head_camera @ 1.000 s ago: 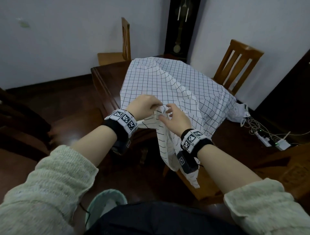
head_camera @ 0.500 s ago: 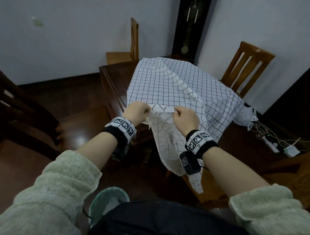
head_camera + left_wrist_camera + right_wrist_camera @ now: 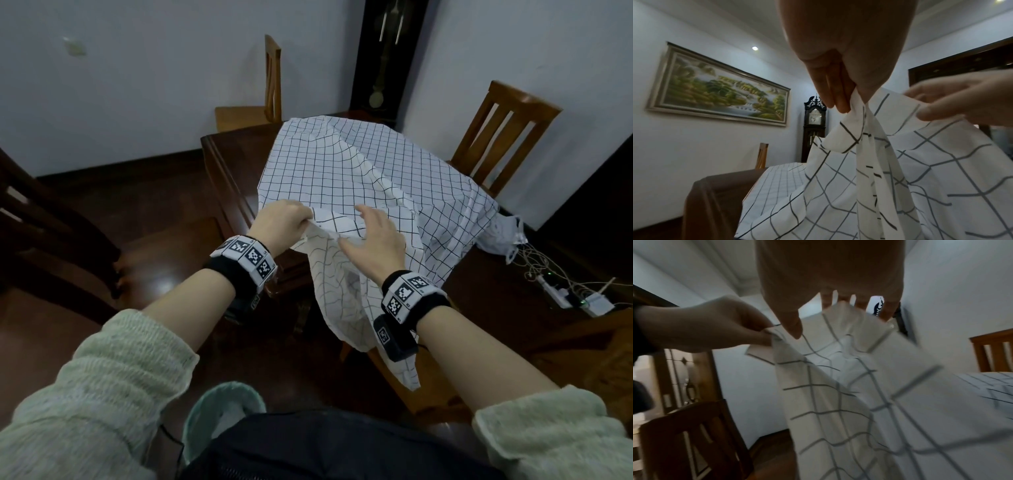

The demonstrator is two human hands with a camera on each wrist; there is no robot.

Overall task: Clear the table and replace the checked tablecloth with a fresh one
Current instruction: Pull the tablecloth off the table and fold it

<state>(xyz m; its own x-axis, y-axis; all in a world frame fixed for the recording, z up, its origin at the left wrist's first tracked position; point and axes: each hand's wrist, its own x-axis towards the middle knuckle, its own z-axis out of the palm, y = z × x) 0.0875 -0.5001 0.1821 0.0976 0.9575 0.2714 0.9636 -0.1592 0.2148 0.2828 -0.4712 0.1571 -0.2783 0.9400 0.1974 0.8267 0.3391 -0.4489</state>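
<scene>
Our right hand [image 3: 373, 240] has just let go and now spreads over the checked tablecloth [image 3: 394, 178] half-gathered on the table [image 3: 233, 164], while our left hand [image 3: 282, 222] pinches its edge, so folding continues.

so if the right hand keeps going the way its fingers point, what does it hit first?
Most likely the checked tablecloth: the right hand points forward over the lifted edge, toward cloth heaped on the table. Depth is unclear; the fingers may already touch it.
</scene>
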